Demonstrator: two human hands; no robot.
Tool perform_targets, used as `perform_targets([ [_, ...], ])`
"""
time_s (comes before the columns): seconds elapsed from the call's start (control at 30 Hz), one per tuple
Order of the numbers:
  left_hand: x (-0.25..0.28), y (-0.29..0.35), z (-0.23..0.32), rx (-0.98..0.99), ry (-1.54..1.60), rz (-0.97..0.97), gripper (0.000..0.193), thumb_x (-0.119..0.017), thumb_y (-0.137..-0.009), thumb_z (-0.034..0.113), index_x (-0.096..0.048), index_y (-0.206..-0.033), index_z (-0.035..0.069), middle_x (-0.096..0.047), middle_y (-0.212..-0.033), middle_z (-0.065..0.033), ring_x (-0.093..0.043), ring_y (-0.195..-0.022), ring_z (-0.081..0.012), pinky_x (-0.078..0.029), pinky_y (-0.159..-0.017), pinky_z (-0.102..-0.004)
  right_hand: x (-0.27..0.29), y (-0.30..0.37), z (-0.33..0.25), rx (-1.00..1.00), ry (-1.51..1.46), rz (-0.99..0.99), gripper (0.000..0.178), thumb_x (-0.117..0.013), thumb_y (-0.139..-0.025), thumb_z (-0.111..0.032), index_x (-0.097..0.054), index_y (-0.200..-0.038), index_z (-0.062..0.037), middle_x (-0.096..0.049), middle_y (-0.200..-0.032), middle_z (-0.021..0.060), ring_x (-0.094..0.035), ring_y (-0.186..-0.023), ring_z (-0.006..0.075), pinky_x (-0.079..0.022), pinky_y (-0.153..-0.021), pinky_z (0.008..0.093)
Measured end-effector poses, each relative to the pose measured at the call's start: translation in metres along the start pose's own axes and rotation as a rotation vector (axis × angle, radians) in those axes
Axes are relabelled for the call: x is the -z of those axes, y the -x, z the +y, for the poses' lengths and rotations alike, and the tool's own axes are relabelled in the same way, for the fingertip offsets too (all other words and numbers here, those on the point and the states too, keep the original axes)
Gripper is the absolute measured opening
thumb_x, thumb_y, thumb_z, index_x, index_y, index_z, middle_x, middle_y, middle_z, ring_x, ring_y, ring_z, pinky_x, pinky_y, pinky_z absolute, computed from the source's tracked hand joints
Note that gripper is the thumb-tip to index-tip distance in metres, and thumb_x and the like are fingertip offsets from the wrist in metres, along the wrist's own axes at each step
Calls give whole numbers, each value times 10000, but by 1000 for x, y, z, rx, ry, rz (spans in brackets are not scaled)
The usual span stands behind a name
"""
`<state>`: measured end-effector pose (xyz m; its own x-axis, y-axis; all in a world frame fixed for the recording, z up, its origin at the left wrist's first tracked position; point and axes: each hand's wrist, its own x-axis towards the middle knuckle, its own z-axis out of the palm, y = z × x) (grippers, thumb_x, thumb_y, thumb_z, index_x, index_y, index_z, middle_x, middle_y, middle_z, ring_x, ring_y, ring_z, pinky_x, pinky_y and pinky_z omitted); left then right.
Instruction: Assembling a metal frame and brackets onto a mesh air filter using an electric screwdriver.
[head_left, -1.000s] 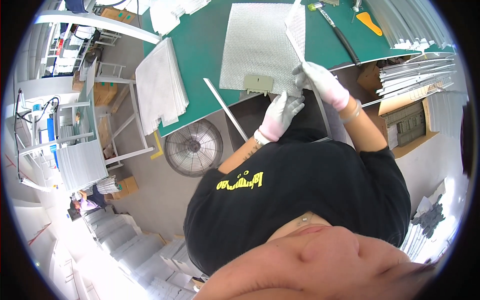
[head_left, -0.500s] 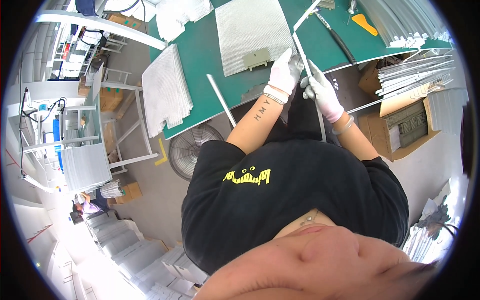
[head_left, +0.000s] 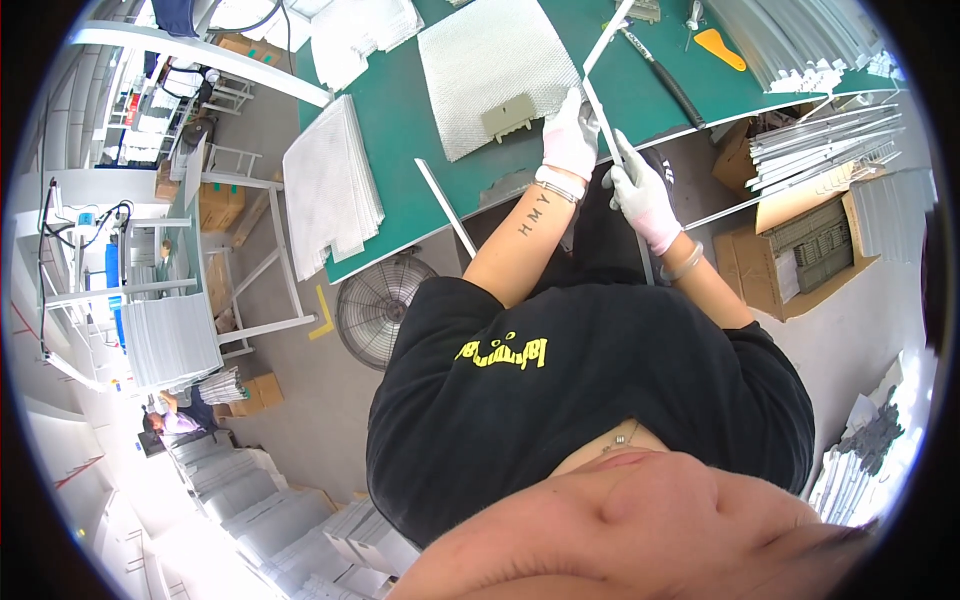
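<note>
A long, thin pale metal strip (head_left: 601, 112) runs between my gloved hands and meets another pale strip (head_left: 607, 42) at a corner on the green bench. My left hand (head_left: 571, 138) is closed at the strip just below that corner. Nearer my body, my right hand (head_left: 642, 198) pinches the strip's lower part between thumb and fingers. Left of my hands, a silvery mesh sheet (head_left: 480, 60) lies on the bench. On its near edge rests a flat grey-beige plastic piece (head_left: 508, 117). Another pale bar (head_left: 444, 205) juts over the bench edge by my left forearm.
A black-handled hammer (head_left: 672, 92) and a yellow scraper (head_left: 720, 48) lie at right. Stacked mesh sheets (head_left: 330, 185) overhang the bench's left edge. A floor fan (head_left: 385, 308) stands below. An open carton (head_left: 770, 265) of grey parts and bundled metal strips (head_left: 815, 150) sit right.
My right hand has shifted slightly nearer my body, and its fingers have straightened along the strip. The strip's corner has moved a little. My left hand stays beside it.
</note>
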<state>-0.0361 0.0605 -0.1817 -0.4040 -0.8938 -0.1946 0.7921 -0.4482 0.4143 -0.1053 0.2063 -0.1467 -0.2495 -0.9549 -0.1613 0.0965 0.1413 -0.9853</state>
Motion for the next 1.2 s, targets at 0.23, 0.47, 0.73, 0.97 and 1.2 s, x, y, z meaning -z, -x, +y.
perform_targets([
  [0.23, 0, -1, 3, -8, -68, 48, 232, -584, -1007, 153, -602, -1175, -6, -629, -1102, -120, -603, -1063, -261, -469, -998, -420, 3, 3, 0, -64, -195, -74, 583, -456, -1022, -92, -277, -1577, -87, -557, -825, 33, -438, -539, 50, -462, -547, 212],
  [0.47, 0, 15, 4, 66, -68, -21, 230, -548, -1016, 160, -603, -1168, -3, -645, -1093, -102, -623, -969, -230, -521, -867, -349, 16, -41, -18, -32, -183, -173, 541, -457, -1049, -154, -300, -1552, -30, -560, -804, 40, -421, -502, 58, -459, -507, 228],
  [0.73, 2, 116, 82, -52, -606, -127, 356, -532, -1023, 207, -564, -1292, -25, -530, -1380, -191, -532, -1268, -260, -422, -1061, -402, 23, -130, -22, -102, -90, -272, 261, -655, -960, -206, -592, -1136, -24, -520, -792, -41, -437, -564, 34, -419, -530, 217],
  [0.97, 85, 84, 209, -224, -635, -71, 600, -514, -1038, 329, -354, -1506, -9, -432, -1498, -156, -482, -1336, -237, -354, -1155, -430, 5, -126, -26, -117, -274, -400, 205, -608, -969, -115, -529, -1136, -26, -485, -781, -22, -403, -544, 44, -393, -543, 232],
  [1.2, 37, 112, 208, -255, -809, -6, 532, -668, -926, 51, -446, -1383, -107, -654, -1206, -162, -679, -1023, -213, -559, -934, -339, 22, -102, -40, 8, -342, -380, 250, -597, -980, -136, -531, -1198, -33, -466, -775, -51, -386, -573, 46, -406, -603, 246],
])
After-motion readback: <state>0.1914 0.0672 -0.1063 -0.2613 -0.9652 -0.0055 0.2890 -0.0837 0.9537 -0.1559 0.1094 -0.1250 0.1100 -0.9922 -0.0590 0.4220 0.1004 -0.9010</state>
